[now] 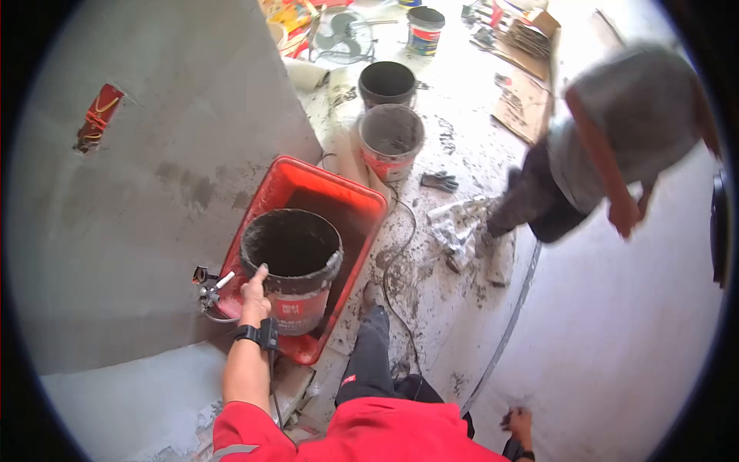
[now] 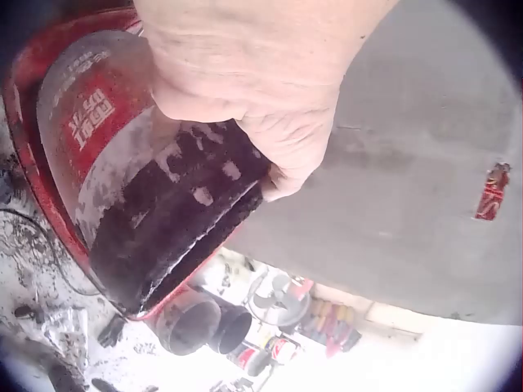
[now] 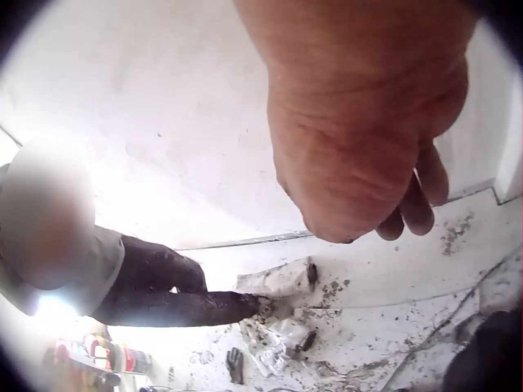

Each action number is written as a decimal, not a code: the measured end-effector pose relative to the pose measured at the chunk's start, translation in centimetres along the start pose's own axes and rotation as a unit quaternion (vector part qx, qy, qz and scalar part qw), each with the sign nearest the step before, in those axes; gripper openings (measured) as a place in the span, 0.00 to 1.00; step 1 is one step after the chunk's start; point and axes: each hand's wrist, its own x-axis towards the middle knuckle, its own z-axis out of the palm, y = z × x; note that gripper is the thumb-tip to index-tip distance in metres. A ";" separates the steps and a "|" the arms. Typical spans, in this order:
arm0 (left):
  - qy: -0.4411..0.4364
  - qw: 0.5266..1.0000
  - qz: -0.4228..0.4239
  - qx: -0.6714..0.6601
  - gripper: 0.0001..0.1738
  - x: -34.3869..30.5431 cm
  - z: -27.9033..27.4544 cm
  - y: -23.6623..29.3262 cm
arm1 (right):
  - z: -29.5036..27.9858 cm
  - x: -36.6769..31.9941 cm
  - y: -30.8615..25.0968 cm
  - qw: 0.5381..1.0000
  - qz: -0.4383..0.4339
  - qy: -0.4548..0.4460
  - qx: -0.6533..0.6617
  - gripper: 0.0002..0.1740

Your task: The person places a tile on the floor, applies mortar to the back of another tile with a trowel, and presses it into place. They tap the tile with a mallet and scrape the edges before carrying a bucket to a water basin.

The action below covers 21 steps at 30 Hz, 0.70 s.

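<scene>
A black-rimmed bucket (image 1: 299, 309) stands in a red tub (image 1: 368, 192) beside the grey wall. My left hand (image 1: 255, 294) grips the bucket's near left rim, thumb on top. In the left wrist view, that hand (image 2: 245, 82) covers part of the bucket (image 2: 135, 192); some of its fingers are hidden. My right hand (image 1: 520, 423) is low at my right side, away from the bucket. The right wrist view shows this hand (image 3: 368, 139) with loosely bent fingers hanging down, nothing visible in them.
Two more buckets (image 1: 391, 142) stand beyond the tub, near a glove (image 1: 439, 182) and a fan (image 1: 342, 37). A cable (image 1: 412, 231) crosses the dirty floor. Another person (image 1: 639, 123) is at the right, by crumpled plastic (image 1: 459, 225). Cardboard (image 1: 523, 104) lies farther back.
</scene>
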 end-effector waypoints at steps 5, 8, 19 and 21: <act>0.075 0.988 -0.083 0.106 0.23 7.1 4.5 -2.6 | 3.8 -4.3 -13.7 0.991 0.050 -0.080 -0.098 0.13; 0.061 0.983 -0.113 0.133 0.34 12.3 6.8 -5.3 | 6.0 -6.8 -25.6 0.996 -0.022 -0.054 -0.070 0.20; 0.204 0.928 -0.126 0.287 0.41 24.5 13.2 -16.1 | 11.3 -6.2 -35.6 0.963 -0.042 -0.034 -0.264 0.18; 0.202 0.922 -0.127 0.305 0.31 26.4 13.1 -18.3 | 11.8 -6.8 -36.5 0.963 -0.043 -0.031 -0.263 0.18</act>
